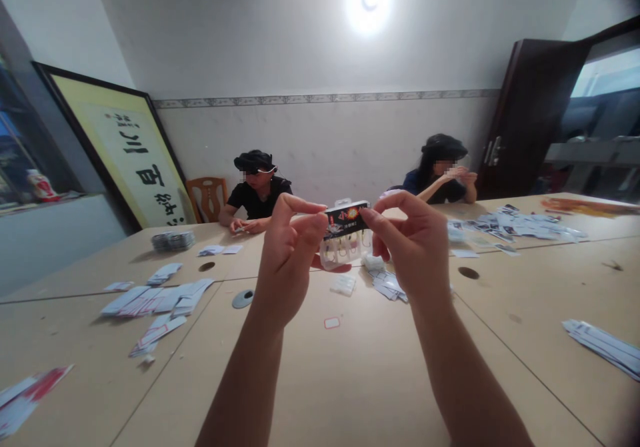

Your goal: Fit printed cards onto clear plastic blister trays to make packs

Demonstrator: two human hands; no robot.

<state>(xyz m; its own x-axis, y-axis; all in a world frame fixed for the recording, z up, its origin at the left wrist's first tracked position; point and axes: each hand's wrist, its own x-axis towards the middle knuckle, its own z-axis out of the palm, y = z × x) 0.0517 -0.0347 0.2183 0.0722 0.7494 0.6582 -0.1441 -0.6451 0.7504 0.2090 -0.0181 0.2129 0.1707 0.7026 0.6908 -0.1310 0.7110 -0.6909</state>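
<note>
A small clear plastic box [345, 248] with hook-like pieces inside is held up above the table, in the middle of the head view. A black printed label [345, 220] with white and orange marks lies along its upper part. My left hand [293, 260] grips the box's left side, thumb and index finger at the label's left end. On the right, my right hand [417, 244] pinches the label's right end and the box edge. Below them on the table [320, 380] are a small red-bordered sticker [332, 323] and a clear bag [343, 284].
White paper packets [150, 300] lie in stacks at the left. Behind my right hand are more packets [387, 286], and a wide pile [525, 224] spreads at the back right. Two people [257, 190] sit across the table. Another stack [603, 347] lies near the right edge.
</note>
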